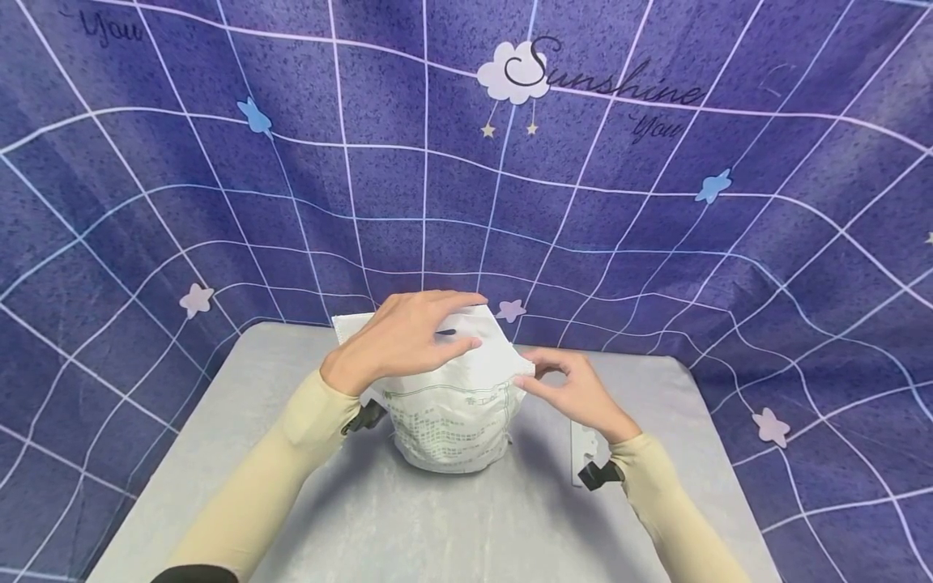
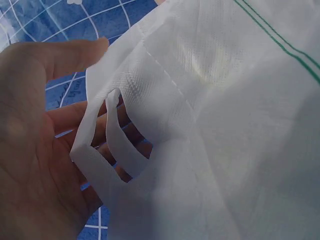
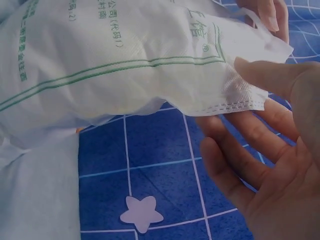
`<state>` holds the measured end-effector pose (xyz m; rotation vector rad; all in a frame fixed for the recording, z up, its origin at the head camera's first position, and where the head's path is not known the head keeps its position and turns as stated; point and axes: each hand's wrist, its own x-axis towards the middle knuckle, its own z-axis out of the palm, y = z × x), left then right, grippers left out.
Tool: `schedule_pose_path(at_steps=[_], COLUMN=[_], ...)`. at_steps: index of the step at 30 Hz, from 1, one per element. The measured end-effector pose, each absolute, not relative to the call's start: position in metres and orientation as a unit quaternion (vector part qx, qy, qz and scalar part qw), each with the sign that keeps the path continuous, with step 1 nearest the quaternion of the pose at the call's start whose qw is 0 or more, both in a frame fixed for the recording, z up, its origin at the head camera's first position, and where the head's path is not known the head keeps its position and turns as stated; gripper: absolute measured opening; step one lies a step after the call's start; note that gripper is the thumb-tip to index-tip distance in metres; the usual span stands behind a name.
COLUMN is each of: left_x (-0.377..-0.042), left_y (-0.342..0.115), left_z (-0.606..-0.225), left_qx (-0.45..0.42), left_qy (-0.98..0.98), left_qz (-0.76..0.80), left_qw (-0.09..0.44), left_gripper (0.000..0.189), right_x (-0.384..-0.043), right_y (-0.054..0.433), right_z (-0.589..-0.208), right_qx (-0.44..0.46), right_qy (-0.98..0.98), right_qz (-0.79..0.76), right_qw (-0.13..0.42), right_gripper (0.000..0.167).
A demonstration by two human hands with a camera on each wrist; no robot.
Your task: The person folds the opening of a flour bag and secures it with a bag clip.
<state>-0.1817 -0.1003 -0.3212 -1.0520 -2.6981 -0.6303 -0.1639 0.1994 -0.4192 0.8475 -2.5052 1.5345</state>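
A full white fabric bag (image 1: 452, 425) with green print stands on the table, its top flap folding loosely. My left hand (image 1: 408, 336) lies over the upper left of the bag, thumb and fingers spread apart. In the left wrist view, the fingers of that hand (image 2: 30, 125) show behind the bag's cut-out handle (image 2: 120, 140), and the thumb is near the top edge. My right hand (image 1: 576, 393) pinches the bag's stitched right corner. In the right wrist view, the thumb of this hand (image 3: 280, 165) lies above the corner and the fingers are beneath. The bag's contents are hidden.
A flat white piece (image 1: 581, 445) lies on the grey tabletop (image 1: 452, 526), partly hidden by the right wrist. Behind and beside the table hangs a blue cloth (image 1: 598, 243) with grid lines and stars.
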Motion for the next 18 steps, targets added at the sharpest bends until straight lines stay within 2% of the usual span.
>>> schedule_pose_path(at_steps=[9,18], left_x=[-0.1848,-0.1858], left_y=[-0.1013,-0.1036], left_z=[-0.3238,-0.3239], left_qx=[-0.378,-0.391], left_qy=[-0.891,-0.879], left_qz=[-0.219,-0.238], left_qw=[0.119,0.131], left_gripper=[0.044,0.033], right_x=[-0.1646,-0.1655], right_y=[0.1962,0.1958], right_z=[-0.4217,-0.4221], right_qx=[0.259,0.26], right_qy=[-0.817,-0.811], right_qz=[0.514,0.523], right_qw=[0.041,0.039], right_gripper=[0.01,0.008])
